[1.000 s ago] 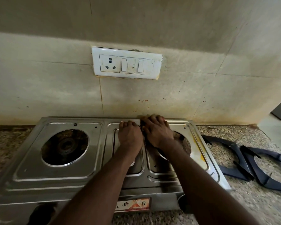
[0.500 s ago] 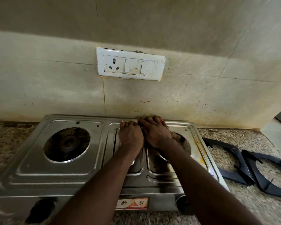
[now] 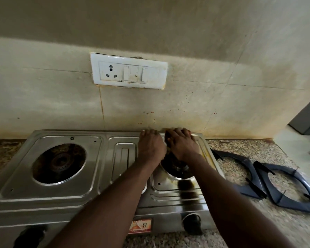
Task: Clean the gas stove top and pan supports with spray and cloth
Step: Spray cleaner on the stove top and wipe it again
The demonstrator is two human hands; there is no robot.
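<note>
A stainless steel two-burner gas stove [image 3: 48, 192] sits on a speckled counter with its pan supports off. Both my hands are at the stove's back edge, behind the right burner [image 3: 177, 169]. My left hand [image 3: 150, 147] lies palm down on the steel, fingers reaching the back rim. My right hand [image 3: 182, 142] grips a dark cloth [image 3: 166, 139] that peeks out between the two hands and presses it on the top. Two dark pan supports [image 3: 233, 156] [image 3: 293, 208] lie on the counter to the right, overlapping. No spray bottle is in view.
The left burner [image 3: 59, 161] is open and grimy. Black knobs [image 3: 191, 222] sit on the stove's front face. A white switchboard [image 3: 129, 72] hangs on the stained tiled wall just behind the stove. The counter [image 3: 231, 226] extends to the right.
Both hands have slid right along the stove's back edge, from the middle panel to behind the right burner. More of the right burner now shows in front of them.
</note>
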